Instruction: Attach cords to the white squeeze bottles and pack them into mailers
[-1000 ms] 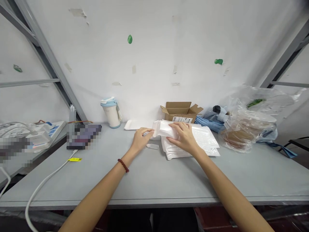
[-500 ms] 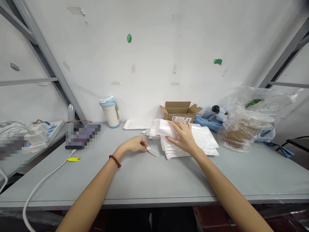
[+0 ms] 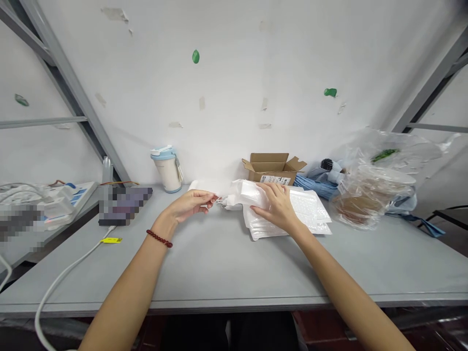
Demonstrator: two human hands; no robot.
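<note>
My left hand (image 3: 193, 204) is at the open left end of a white bubble mailer (image 3: 251, 191). Its thumb and forefinger are pinched together; what lies between them is too small to make out. Small pale grey pieces (image 3: 221, 201) show right at the fingertips, by the mailer's mouth. My right hand (image 3: 276, 204) grips the same mailer from above, with the thumb along its near side and the fingers across its top. Under that mailer a stack of flat white bubble mailers (image 3: 307, 214) lies on the grey table (image 3: 234, 273).
Behind the mailers stands an open cardboard box (image 3: 272, 168). A cream and blue tumbler (image 3: 167, 170) is at the back left, near a dark blurred device (image 3: 126, 207) with a white cable (image 3: 75, 265). Clear plastic wrapping round brown rolls (image 3: 365, 200) sits at right, beside blue cloth (image 3: 316, 183).
My left hand has moved up and left to the mailer's mouth. The small white flat piece it held over the table no longer shows. My right hand has stayed on the mailer.
</note>
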